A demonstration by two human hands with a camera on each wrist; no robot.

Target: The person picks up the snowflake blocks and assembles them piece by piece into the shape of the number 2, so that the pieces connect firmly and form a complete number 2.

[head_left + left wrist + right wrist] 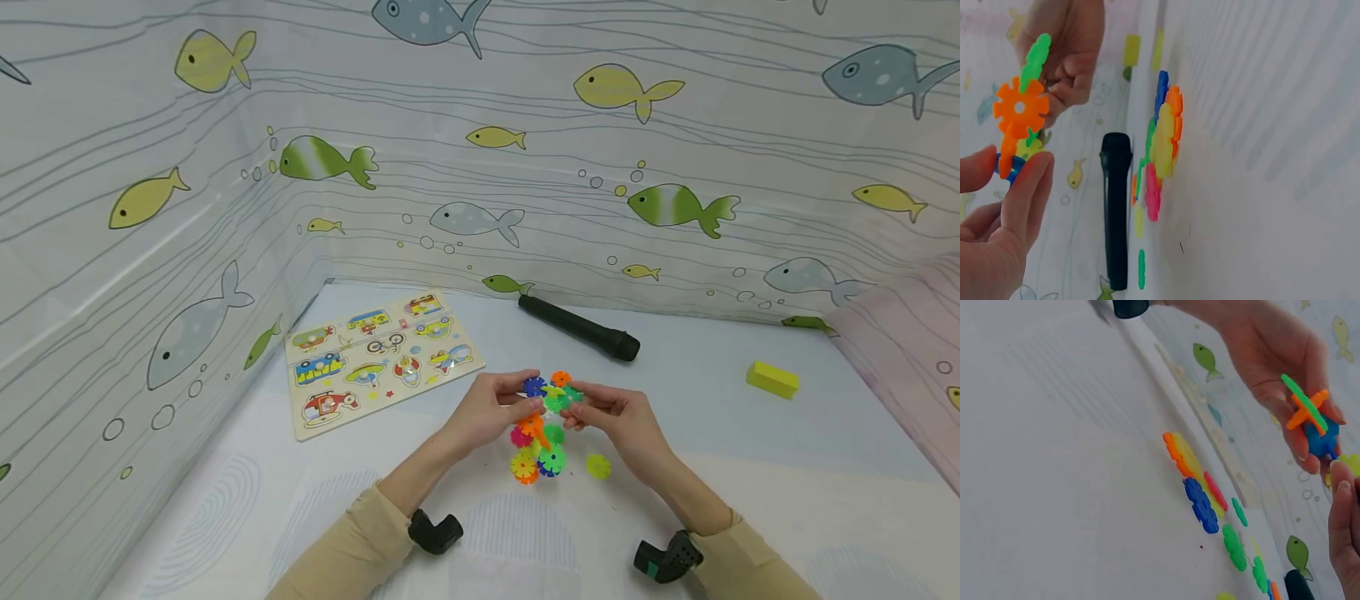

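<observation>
My left hand (487,410) pinches a blue notched plastic disc (1017,167) between thumb and fingers. Joined to it is a small cluster of snowflake discs: an orange disc (1007,112), a green disc (1035,59) and a yellow one (1029,149). Across from it, my right hand (621,418) holds the cluster's green side (573,397) with thumb and fingertips. Both hands are raised above the table, close together. Below them lies a pile of loose discs, among them a yellow disc (523,465), a green disc (552,460) and a pink disc (521,436).
A yellow-green disc (598,467) lies apart, right of the pile. Behind the hands is a black microphone (577,327). A wooden puzzle board (382,398) with vehicle pictures lies at the left, a yellow block (772,380) at the right. Fish-printed sheeting (555,183) stands around the table.
</observation>
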